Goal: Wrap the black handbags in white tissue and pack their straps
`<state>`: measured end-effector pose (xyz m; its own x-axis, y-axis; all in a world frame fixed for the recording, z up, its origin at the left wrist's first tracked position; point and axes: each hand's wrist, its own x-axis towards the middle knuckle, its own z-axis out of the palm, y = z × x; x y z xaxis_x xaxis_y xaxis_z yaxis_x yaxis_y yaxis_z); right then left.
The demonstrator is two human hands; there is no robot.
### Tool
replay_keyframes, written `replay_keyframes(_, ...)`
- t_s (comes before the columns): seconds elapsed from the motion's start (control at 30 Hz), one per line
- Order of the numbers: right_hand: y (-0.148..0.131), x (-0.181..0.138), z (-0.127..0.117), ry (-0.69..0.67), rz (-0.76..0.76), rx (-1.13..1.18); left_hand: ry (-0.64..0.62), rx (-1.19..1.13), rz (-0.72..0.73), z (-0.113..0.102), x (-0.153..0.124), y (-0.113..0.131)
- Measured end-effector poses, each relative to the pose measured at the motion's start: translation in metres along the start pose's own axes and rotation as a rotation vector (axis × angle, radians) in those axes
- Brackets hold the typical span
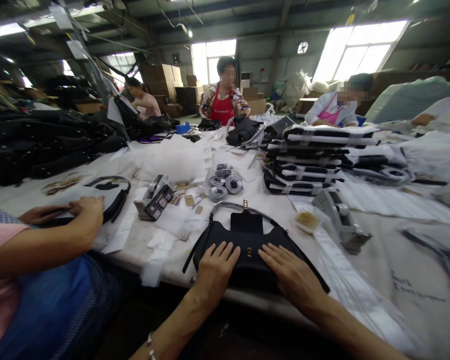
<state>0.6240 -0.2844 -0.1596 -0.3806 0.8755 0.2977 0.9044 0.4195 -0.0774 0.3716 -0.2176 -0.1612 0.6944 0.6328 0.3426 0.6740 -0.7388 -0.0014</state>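
A black handbag (pixel 247 232) with a gold clasp and a curved handle lies flat at the near edge of the white work table (pixel 397 260). My left hand (pixel 214 267) rests palm down on its left half, fingers spread. My right hand (pixel 292 272) lies flat on its right half, fingers stretched toward the clasp. Neither hand grips anything.
A co-worker's hands (pixel 80 212) at the left rest on a black strap piece. A tape dispenser (pixel 154 198), coils of grey cord (pixel 225 182), a second dispenser (pixel 341 220), a small tray (pixel 306 220) and a stack of wrapped black bags (pixel 315 160) surround the handbag. Other people work at the far side.
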Motion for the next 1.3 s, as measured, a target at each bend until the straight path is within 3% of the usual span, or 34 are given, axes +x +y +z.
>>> replay_keyframes(0.1,-0.004,-0.014,0.014,0.139,-0.06,-0.021,0.178,0.073,0.031,0.019,-0.018,0.006)
replay_keyframes(0.17,-0.007,-0.016,0.01,0.14,-0.051,0.04,0.209,0.078,0.037,0.023,-0.025,0.01)
replay_keyframes(0.27,-0.007,0.001,-0.013,0.004,0.076,0.225,0.199,0.064,0.038,0.021,-0.027,0.013)
replay_keyframes(0.4,-0.004,0.051,-0.042,-0.201,0.228,0.454,0.226,0.078,0.049,0.019,-0.024,0.012)
replay_keyframes(0.63,0.002,0.111,-0.028,-0.578,0.028,0.52,0.349,0.076,0.034,0.032,-0.03,0.011)
replay_keyframes(0.77,0.009,0.122,-0.026,-0.654,-0.228,0.496,0.396,0.08,0.074,0.04,-0.03,0.01)
replay_keyframes(0.87,0.006,0.126,-0.037,-0.624,-0.456,0.426,0.532,0.09,0.05,0.047,-0.029,0.01)
replay_keyframes(0.97,-0.001,0.126,-0.052,-0.575,-0.55,0.388,0.543,0.107,0.032,0.051,-0.028,0.01)
replay_keyframes(1.07,-0.004,0.121,-0.057,-0.493,-0.485,0.329,0.487,0.133,0.028,0.051,-0.029,0.011)
replay_keyframes(1.3,0.016,0.097,-0.039,-0.077,-0.184,0.273,0.335,0.111,0.041,0.044,-0.01,0.012)
